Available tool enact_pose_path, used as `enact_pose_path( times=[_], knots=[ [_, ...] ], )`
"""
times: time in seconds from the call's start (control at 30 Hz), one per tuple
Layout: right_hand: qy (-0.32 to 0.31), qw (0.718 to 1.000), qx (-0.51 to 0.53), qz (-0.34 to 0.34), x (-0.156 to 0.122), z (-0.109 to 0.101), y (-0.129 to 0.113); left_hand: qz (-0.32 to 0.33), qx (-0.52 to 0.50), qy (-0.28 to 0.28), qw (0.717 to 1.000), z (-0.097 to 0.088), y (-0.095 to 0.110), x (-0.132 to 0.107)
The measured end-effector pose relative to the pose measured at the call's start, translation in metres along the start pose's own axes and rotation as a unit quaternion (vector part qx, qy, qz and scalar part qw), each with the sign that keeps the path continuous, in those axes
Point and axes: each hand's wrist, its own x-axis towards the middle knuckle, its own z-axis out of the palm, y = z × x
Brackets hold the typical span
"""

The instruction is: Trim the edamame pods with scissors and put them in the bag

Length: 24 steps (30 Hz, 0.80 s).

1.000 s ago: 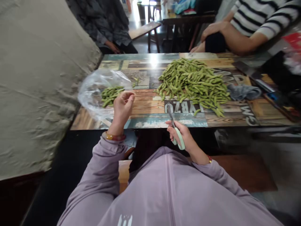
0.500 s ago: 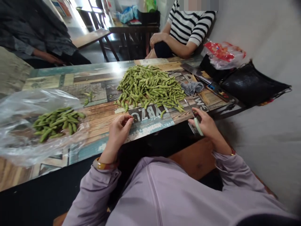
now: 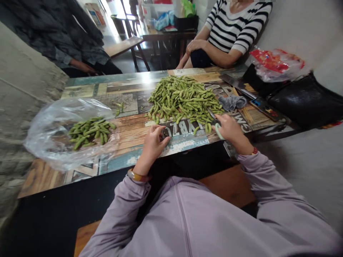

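A big heap of green bean pods (image 3: 182, 98) lies in the middle of the patterned table (image 3: 128, 132). My right hand (image 3: 227, 130) is closed round scissors (image 3: 215, 125) with pale green handles, the blades pointing at the near edge of the heap. My left hand (image 3: 154, 142) rests at the table's front edge, fingers loosely curled with nothing in them, a short way from the heap. At the left, a clear plastic bag (image 3: 53, 125) holds a smaller bunch of pods (image 3: 89, 130).
A person in a striped top (image 3: 233, 25) sits at the far right; another in dark clothes (image 3: 72, 53) sits at the far left. A grey cloth (image 3: 232, 101), a knife (image 3: 237, 85), a black bag (image 3: 305, 101) and a red packet (image 3: 276, 62) are at the table's right end.
The view has swung right and steadied. My left hand left the plastic bag and moved to the front edge near the heap. My right hand carried the scissors up to the heap.
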Motion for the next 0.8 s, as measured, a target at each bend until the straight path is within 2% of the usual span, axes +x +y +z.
enact_pose_path(
  times=[0.17,0.3,0.47,0.53,0.6,0.73,0.8],
  knots=[
    [-0.002,1.0,0.011,-0.019,0.005,0.001,-0.073,0.021,0.031,0.004,0.999,0.004,0.001,-0.002],
    [-0.002,0.997,0.049,-0.065,0.008,0.006,-0.126,0.017,0.027,0.003,0.999,0.004,0.004,-0.008],
    [0.003,0.989,0.089,-0.116,0.017,0.013,-0.174,-0.02,0.032,0.043,0.998,-0.007,-0.004,-0.014],
    [0.0,0.984,0.11,-0.14,0.021,0.013,-0.181,-0.038,0.033,0.063,0.997,-0.014,-0.011,-0.016],
    [0.001,0.976,0.141,-0.165,0.023,0.011,-0.179,-0.054,0.034,0.083,0.995,-0.021,-0.019,-0.017],
    [0.039,0.961,0.225,-0.155,0.021,0.009,-0.152,-0.062,0.017,0.121,0.991,-0.027,-0.031,-0.019],
    [0.047,0.941,0.31,-0.126,0.015,0.011,-0.139,-0.056,0.002,0.145,0.988,-0.028,-0.032,-0.02]
  ],
)
